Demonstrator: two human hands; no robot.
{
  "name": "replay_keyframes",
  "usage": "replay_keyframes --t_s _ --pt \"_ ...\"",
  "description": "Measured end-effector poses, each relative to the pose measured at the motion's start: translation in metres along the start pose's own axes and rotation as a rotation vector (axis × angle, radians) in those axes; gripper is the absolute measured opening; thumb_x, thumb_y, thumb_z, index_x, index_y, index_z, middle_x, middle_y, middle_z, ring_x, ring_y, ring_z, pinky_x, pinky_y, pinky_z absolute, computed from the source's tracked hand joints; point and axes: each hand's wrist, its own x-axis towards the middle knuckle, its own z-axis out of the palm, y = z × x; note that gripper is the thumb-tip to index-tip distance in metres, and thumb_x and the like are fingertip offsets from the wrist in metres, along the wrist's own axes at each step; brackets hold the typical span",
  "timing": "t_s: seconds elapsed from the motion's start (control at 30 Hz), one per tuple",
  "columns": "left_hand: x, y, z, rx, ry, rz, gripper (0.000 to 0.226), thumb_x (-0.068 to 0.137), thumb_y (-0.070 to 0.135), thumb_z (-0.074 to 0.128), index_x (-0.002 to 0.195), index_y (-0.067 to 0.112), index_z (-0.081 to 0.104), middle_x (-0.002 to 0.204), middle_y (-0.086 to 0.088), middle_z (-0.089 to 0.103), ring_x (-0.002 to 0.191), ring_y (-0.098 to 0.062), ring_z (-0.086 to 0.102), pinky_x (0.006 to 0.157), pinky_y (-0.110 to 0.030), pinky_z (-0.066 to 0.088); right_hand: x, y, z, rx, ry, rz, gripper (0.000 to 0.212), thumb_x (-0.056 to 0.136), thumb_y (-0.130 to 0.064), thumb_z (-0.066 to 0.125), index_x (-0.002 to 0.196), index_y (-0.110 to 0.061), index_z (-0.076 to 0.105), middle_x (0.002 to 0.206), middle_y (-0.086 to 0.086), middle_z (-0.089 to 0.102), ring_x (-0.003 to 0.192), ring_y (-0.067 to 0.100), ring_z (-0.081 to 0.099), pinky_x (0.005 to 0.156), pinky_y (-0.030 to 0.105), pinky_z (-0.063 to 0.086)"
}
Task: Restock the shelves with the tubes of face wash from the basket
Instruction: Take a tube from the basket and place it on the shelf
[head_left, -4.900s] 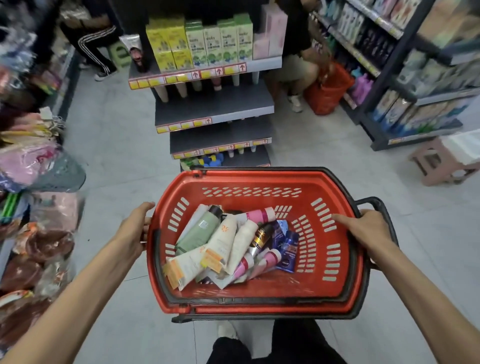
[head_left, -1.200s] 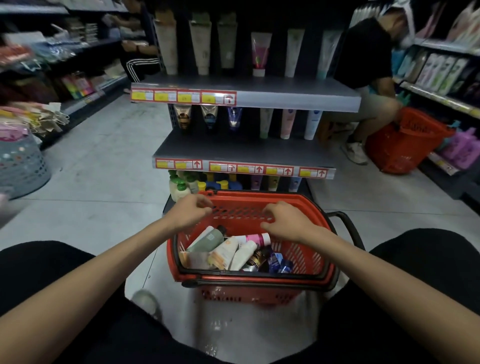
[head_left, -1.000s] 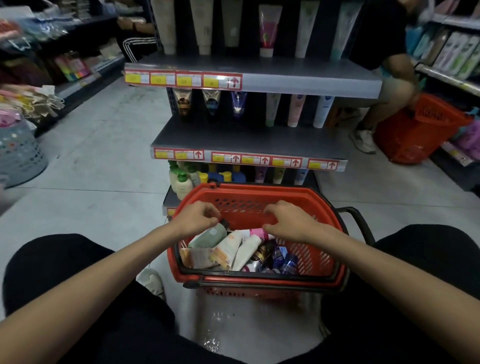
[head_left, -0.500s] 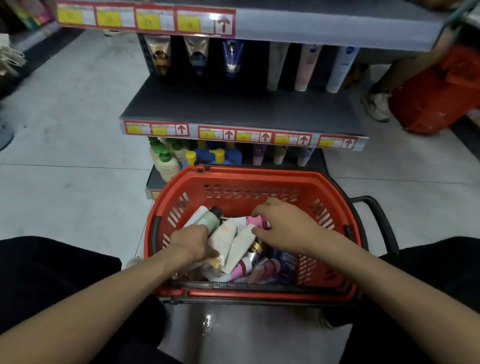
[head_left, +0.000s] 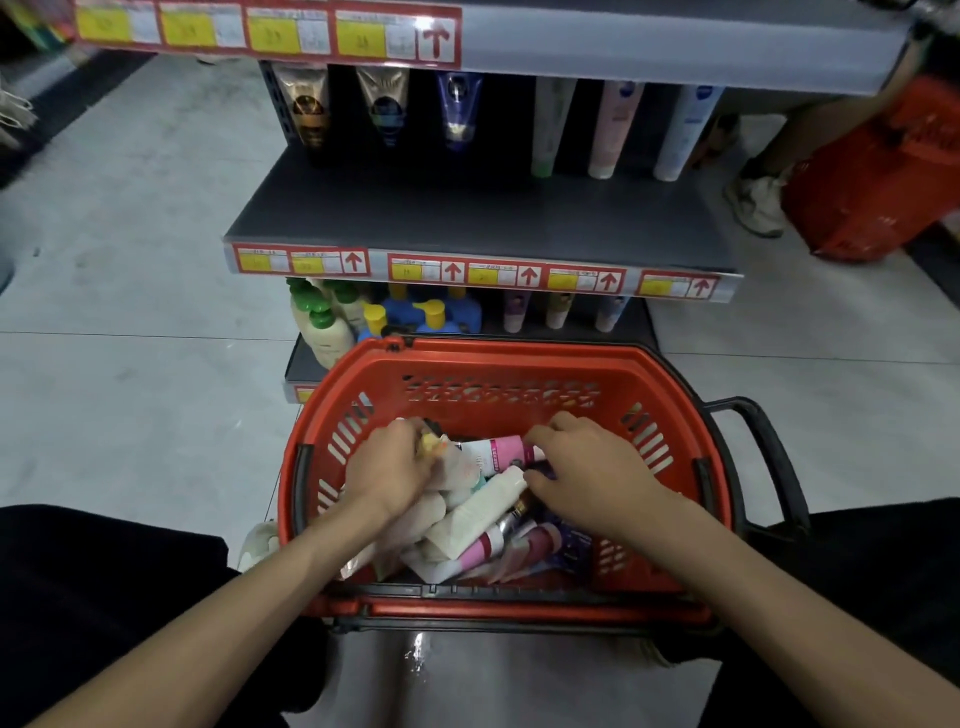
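Far left, grey floor (head_left: 130, 234) is seen running beside the shelving. Moving in, the middle shelf (head_left: 467, 218) is fronted by a strip of red-and-yellow price labels (head_left: 452, 270), and dark tubes (head_left: 387, 109) are stood at its back on the left side, pale ones (head_left: 613, 130) further right, with the front of the shelf bare. Underneath, on the lower shelf, green-capped bottles (head_left: 324, 327) are lined up just beside blue bottles (head_left: 431, 317) with yellow caps. Right in front of that lower shelf the red basket (head_left: 498, 358) is set down on the floor, between the person's knees. Into it the left hand (head_left: 387, 470) is plunged, fingers curled, and a pale tube (head_left: 460, 467) with a yellow patch is gripped at the left side of the pile. The face wash is found here: a loose heap of tubes (head_left: 478, 519), white, pink and dark, is lying crosswise on the basket floor. Across the top of the heap a pink-and-white tube (head_left: 498, 451) is laid, and its pink end is pinched between the fingers and thumb of the right hand (head_left: 592, 467), which is reached in from the right. Past the wrist, a black handle (head_left: 769, 457) is seen sticking out from the basket's right side. Far right, a second red basket (head_left: 878, 182) is placed on the floor, with another person's shoe (head_left: 753, 208) just beside it.
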Motion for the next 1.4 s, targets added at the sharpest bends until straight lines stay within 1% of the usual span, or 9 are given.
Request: replay_keyframes --t_s 0.2,0.3,0.43,0.6,0.73,0.87,0.97,1.17,1.4 --pt "0.008 0.030 -0.054 -0.461 -0.011 0.089 0.020 0.092 0.031 0.081 0.076 0.020 0.076 0.071 -0.004 0.072 0.069 -0.027 0.069 0.072 -0.047 0.056 0.007 -0.003 0.012 0.091 0.006 -0.003 0.048 0.093 -0.039 0.065 0.138 -0.031 0.052 0.120 -0.002 0.056 0.108 0.022 0.059 0.081 0.040 0.056" --pt "0.002 0.047 -0.075 -0.694 -0.005 0.078 0.016 0.094 0.026 0.079 0.084 0.013 0.082 0.080 -0.013 0.075 0.069 -0.017 0.065 0.071 -0.037 0.054 0.011 -0.011 0.015 0.296 0.021 0.012 0.055 0.083 -0.045 0.074 0.133 -0.032 0.054 0.117 -0.005 0.061 0.099 0.015 0.063 0.082 0.040 0.057" --pt "-0.007 0.064 -0.093 -0.893 -0.031 0.030 0.015 0.097 0.023 0.076 0.091 0.011 0.083 0.082 -0.004 0.079 0.073 -0.010 0.071 0.068 -0.021 0.055 0.016 -0.018 0.015 0.487 0.179 0.041 0.066 0.073 -0.055 0.079 0.131 -0.037 0.053 0.117 -0.012 0.064 0.102 0.007 0.061 0.082 0.036 0.056" --pt "-0.011 0.072 -0.102 -1.034 -0.056 -0.017 0.023 0.094 0.037 0.078 0.095 0.015 0.084 0.093 -0.010 0.080 0.083 -0.026 0.075 0.076 -0.034 0.056 0.009 -0.029 0.008 0.635 0.247 0.010 0.060 0.073 -0.050 0.081 0.128 -0.037 0.061 0.114 -0.023 0.066 0.100 -0.001 0.062 0.078 0.032 0.058" --pt "-0.014 0.079 -0.106 -1.195 -0.160 -0.058 0.038 0.101 0.056 0.059 0.092 0.028 0.083 0.079 0.005 0.073 0.068 -0.007 0.066 0.066 -0.024 0.048 0.003 -0.039 -0.002 0.801 0.290 0.035 0.052 0.075 -0.039 0.088 0.123 -0.037 0.066 0.107 -0.026 0.070 0.096 -0.004 0.064 0.074 0.021 0.055" --pt "-0.020 0.077 -0.099 -1.222 -0.176 -0.014 0.039 0.101 0.055 0.060 0.117 0.025 0.079 0.100 0.003 0.079 0.090 -0.013 0.075 0.080 -0.034 0.056 0.000 -0.042 -0.018 0.900 0.373 0.046 0.053 0.076 -0.036 0.090 0.125 -0.035 0.067 0.108 -0.024 0.072 0.096 -0.002 0.068 0.074 0.021 0.057" --pt "-0.028 0.076 -0.090 -1.150 -0.196 0.025 0.032 0.099 0.033 0.071 0.127 0.017 0.073 0.118 -0.003 0.079 0.109 -0.023 0.076 0.085 -0.036 0.062 -0.001 -0.042 -0.025 0.989 0.433 0.071 0.050 0.078 -0.038 0.089 0.123 -0.037 0.067 0.107 -0.022 0.073 0.096 0.003 0.070 0.076 0.029 0.061" --pt "-0.038 0.077 -0.077 -1.164 -0.169 0.052 0.040 0.095 0.012 0.076 0.134 0.019 0.068 0.121 -0.005 0.078 0.112 -0.025 0.076 0.095 -0.044 0.063 -0.004 -0.043 -0.027 0.949 0.518 0.079 0.051 0.079 -0.046 0.085 0.125 -0.045 0.063 0.112 -0.021 0.070 0.099 0.005 0.067 0.078 0.035 0.061" --pt "-0.032 0.080 -0.093 -1.244 -0.097 0.107 0.043 0.101 0.005 0.066 0.142 0.017 0.063 0.129 -0.004 0.076 0.122 -0.024 0.071 0.103 -0.043 0.058 -0.005 -0.051 -0.046 1.006 0.528 -0.032 0.058 0.090 -0.020 0.079 0.143 -0.033 0.058 0.116 -0.014 0.063 0.102 0.007 0.066 0.085 0.028 0.060"
